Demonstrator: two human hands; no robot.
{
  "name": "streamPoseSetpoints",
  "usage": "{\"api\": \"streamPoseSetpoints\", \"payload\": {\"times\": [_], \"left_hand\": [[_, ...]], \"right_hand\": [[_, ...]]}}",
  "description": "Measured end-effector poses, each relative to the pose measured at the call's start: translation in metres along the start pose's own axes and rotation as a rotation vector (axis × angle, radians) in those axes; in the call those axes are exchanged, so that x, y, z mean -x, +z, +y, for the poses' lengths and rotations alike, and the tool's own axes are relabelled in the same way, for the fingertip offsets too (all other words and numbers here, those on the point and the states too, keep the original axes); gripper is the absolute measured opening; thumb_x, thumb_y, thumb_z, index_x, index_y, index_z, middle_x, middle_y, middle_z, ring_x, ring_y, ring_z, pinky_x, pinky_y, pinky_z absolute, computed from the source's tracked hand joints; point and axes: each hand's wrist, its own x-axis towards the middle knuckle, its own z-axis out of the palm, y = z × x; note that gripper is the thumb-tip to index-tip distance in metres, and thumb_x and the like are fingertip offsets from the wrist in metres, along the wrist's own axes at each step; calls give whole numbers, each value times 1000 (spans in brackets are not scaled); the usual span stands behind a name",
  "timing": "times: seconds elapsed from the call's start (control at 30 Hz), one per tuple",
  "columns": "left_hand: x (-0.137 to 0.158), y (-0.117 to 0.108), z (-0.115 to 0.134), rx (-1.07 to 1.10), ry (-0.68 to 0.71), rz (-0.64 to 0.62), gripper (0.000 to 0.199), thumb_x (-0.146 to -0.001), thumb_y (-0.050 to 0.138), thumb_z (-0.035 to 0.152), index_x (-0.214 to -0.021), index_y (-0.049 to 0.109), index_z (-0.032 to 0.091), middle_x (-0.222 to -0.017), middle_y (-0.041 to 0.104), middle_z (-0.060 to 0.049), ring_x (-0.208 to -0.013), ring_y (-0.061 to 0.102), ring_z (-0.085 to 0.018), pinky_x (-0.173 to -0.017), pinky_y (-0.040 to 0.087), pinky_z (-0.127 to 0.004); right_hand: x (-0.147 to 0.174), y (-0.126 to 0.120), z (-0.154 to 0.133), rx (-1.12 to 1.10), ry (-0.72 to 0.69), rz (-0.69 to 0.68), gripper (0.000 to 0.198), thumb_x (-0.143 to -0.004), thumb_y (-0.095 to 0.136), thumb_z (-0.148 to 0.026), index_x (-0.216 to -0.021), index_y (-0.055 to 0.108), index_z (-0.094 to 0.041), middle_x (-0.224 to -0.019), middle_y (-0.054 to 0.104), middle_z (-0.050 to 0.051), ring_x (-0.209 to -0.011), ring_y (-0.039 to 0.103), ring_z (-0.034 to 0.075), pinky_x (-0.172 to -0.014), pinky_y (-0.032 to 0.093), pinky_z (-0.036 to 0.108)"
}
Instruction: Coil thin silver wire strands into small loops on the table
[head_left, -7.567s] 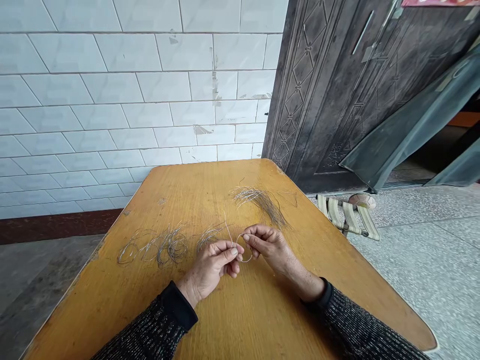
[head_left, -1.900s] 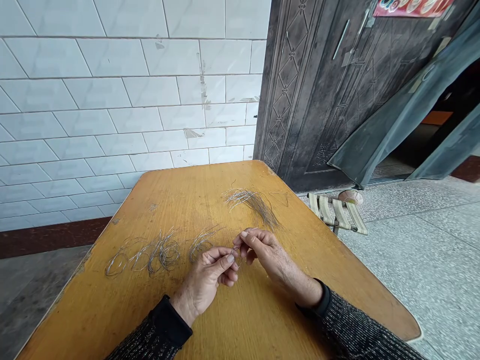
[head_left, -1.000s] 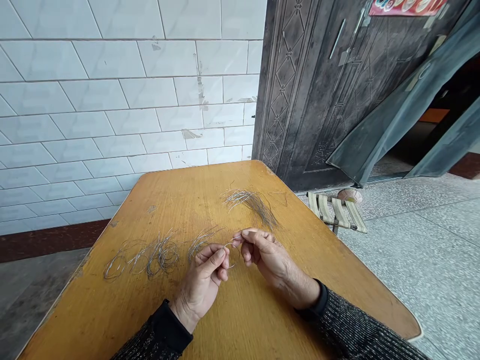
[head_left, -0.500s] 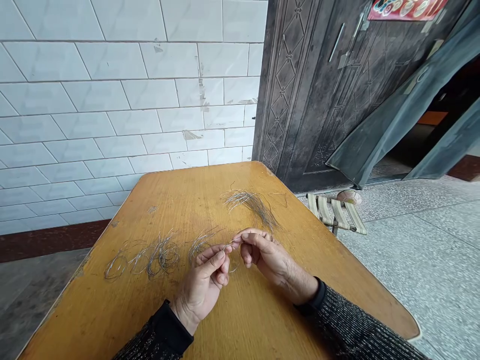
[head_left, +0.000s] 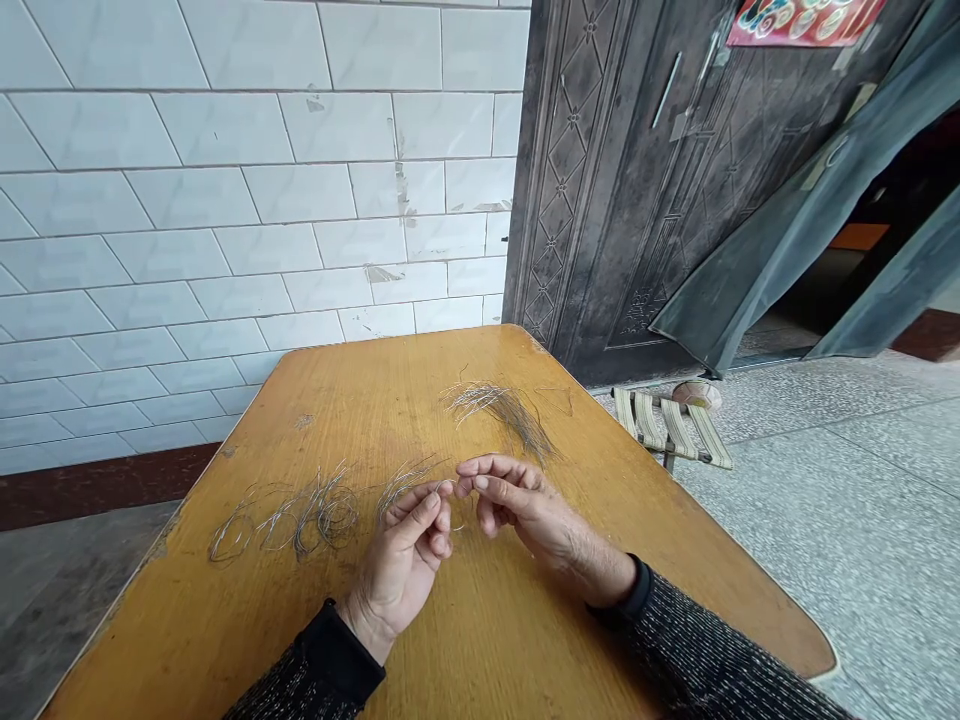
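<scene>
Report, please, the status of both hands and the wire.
Left hand pinches thin wire. Right hand close by, grip unclear. Thin wire curved, partly hidden. Coiled wire lies just beyond left hand.

"What's ahead of you?"
"I face a white tiled wall (head_left: 225,190), with a dark carved door (head_left: 600,230) to my right."
"Beyond that?"
"I see a grey-green curtain (head_left: 780,260), and a strap-seated stool (head_left: 679,428) on speckled floor (head_left: 810,520)."

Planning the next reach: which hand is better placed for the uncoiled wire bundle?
Right, probably: the right hand is nearer the uncoiled wire bundle, while the left hand is closer to the coiled wires.
</scene>
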Motion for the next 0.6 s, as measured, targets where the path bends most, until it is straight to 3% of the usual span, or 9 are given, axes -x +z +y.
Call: {"api": "streamPoseSetpoints", "payload": {"times": [0.17, 0.4, 0.6], "left_hand": [[-4, -2, 2, 55, 8, 43, 20, -62, 75, 23, -79, 68, 15, -62, 56, 4, -45, 46, -1, -45, 39, -12], [-5, -4, 1, 13, 21, 93, 20, -62, 75, 22, -79, 67, 17, -75, 58, 3, -48, 49, -2, -41, 39, -13], [-5, -6, -1, -34, 15, 86, 18, -64, 74, 23, -79, 66, 16, -68, 56, 4, -54, 52, -4, -45, 39, -15]], "right_hand": [[1, 2, -1, 68, 86, -32, 24, -71, 66, -37, -82, 64, -16, -72, 63, 0, -44, 52, 4, -41, 40, 15], [0, 1, -1, 17, 106, 27, 26, -67, 70, -37, -77, 64, -14, -67, 63, -1, -44, 51, 3, -40, 40, 14], [0, -1, 0, -61, 127, -18, 23, -69, 68, -35, -78, 64, -14, -66, 63, -1, -45, 51, 3, -40, 41, 14]]}}
